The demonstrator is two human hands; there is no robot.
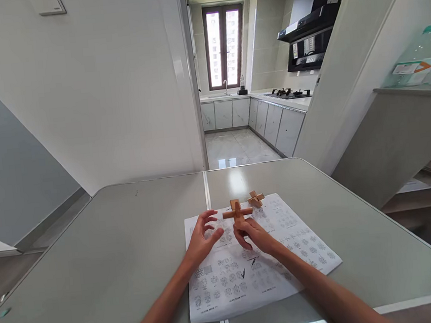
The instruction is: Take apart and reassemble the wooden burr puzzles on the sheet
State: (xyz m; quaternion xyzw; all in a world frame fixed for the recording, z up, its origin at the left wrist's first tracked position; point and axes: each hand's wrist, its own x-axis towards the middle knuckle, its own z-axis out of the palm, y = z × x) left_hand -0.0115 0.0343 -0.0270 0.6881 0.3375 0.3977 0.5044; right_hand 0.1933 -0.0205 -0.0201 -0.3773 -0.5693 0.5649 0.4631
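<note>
Above a printed sheet point(209, 294), a wooden cross point(237, 212) of joined bars is held by the right hand point(256, 235), its lower end clamped between thumb and fingers. To its left, the left hand point(203, 235) is held with fingers curled and parted from the thumb; nothing is gripped by it, and the cross is not touched. Just beyond the cross, toward the right, a second wooden assembly point(256, 198) is seen at the sheet's far edge. Rows of small diagrams are printed on the sheet, and two dark check marks point(243, 273) are drawn near its middle. All this is borne by a grey-green table point(125, 256), which is crossed by a pale metal strip point(206, 190). Farther off, a kitchen is framed by a doorway, where a window point(223, 46), a gas hob point(291, 93) and a black range hood point(311, 28) are seen. At the right, large clear bottles point(416, 68) are set on a ledge point(414, 90).
</note>
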